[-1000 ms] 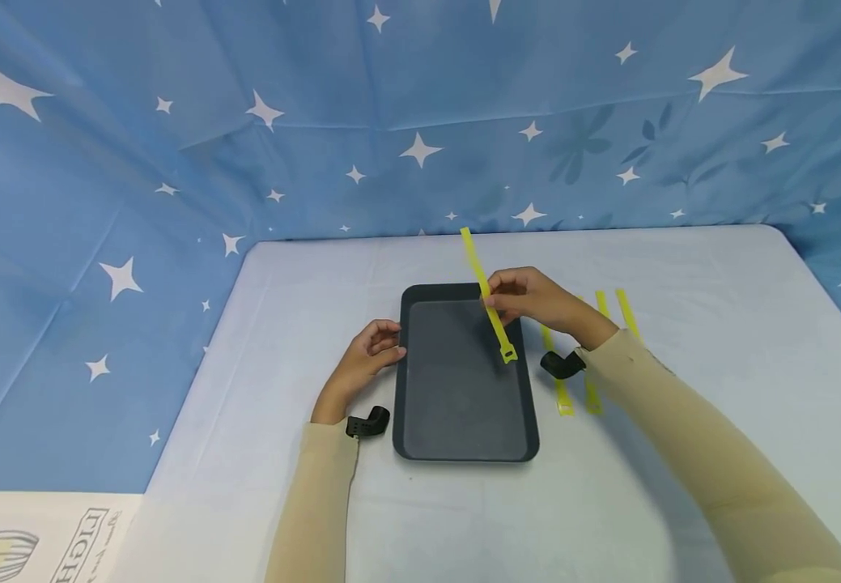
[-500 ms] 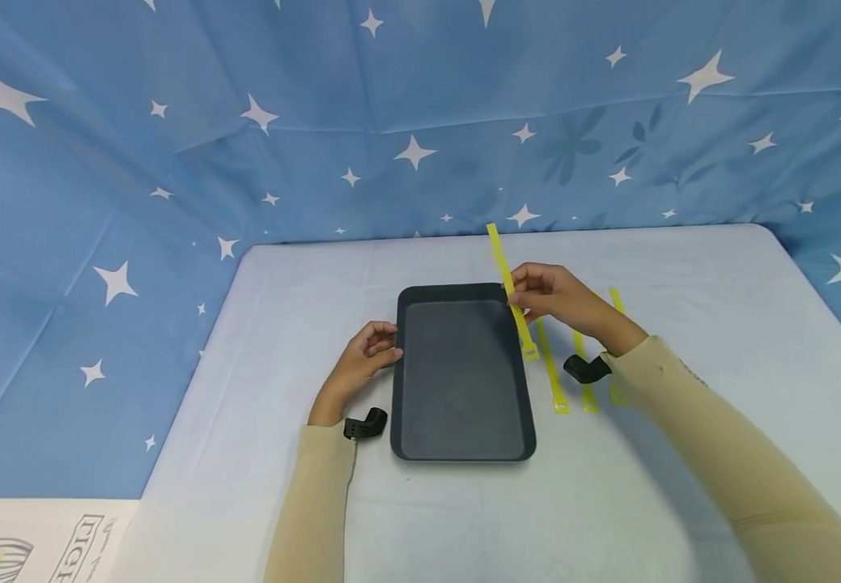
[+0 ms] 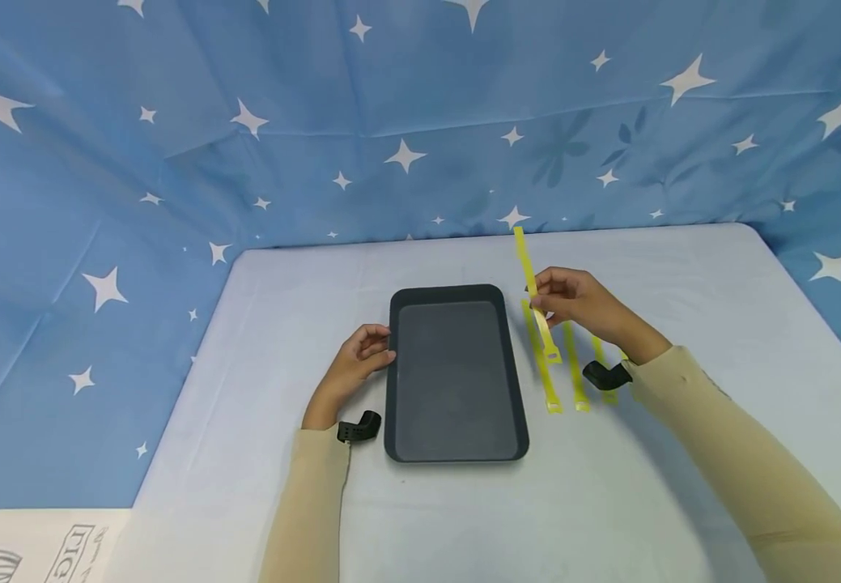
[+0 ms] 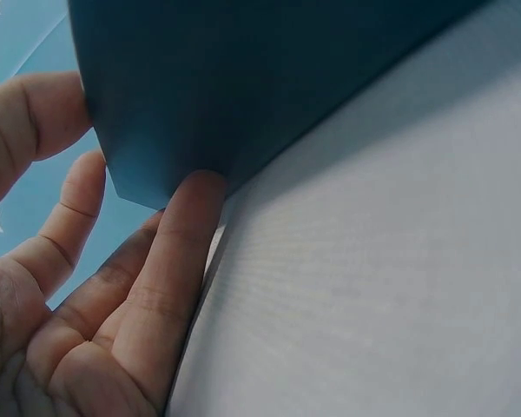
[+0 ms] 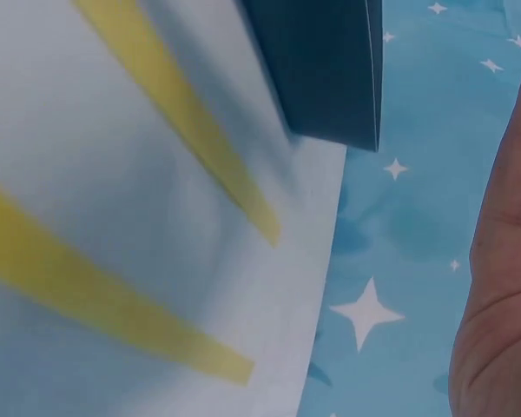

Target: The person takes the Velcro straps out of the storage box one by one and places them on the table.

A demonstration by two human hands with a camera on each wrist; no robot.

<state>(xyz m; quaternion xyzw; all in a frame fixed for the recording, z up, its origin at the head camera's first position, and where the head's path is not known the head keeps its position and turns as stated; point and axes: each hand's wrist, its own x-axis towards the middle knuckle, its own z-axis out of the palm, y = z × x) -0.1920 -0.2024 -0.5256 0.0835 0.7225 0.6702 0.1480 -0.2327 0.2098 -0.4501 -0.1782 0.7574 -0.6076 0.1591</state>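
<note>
A dark grey rectangular tray (image 3: 456, 380) lies on the white table. My left hand (image 3: 353, 368) holds its left rim, thumb at the edge and fingers against the outer wall (image 4: 156, 104). Right of the tray, my right hand (image 3: 580, 304) pinches a yellow cable strap (image 3: 526, 261) near its middle, its slotted end pointing down toward me. Below it, another yellow strap (image 3: 545, 380) lies on the table. More straps, including a yellow one (image 3: 575, 372), lie alongside, partly hidden by the hand and wrist. In the right wrist view only a hand edge (image 5: 504, 261) shows.
White cloth covers the table (image 3: 449, 518). A blue star-patterned curtain (image 3: 391, 97) hangs behind and at the left. At the lower left is a pale printed surface (image 3: 34, 542). Each wrist carries a black band with a camera, such as the left band (image 3: 358, 427).
My right hand has moved right with the yellow cable strap, from over the tray to above the straps beside it. My left hand stays at the tray's rim. The head view has shifted slightly.
</note>
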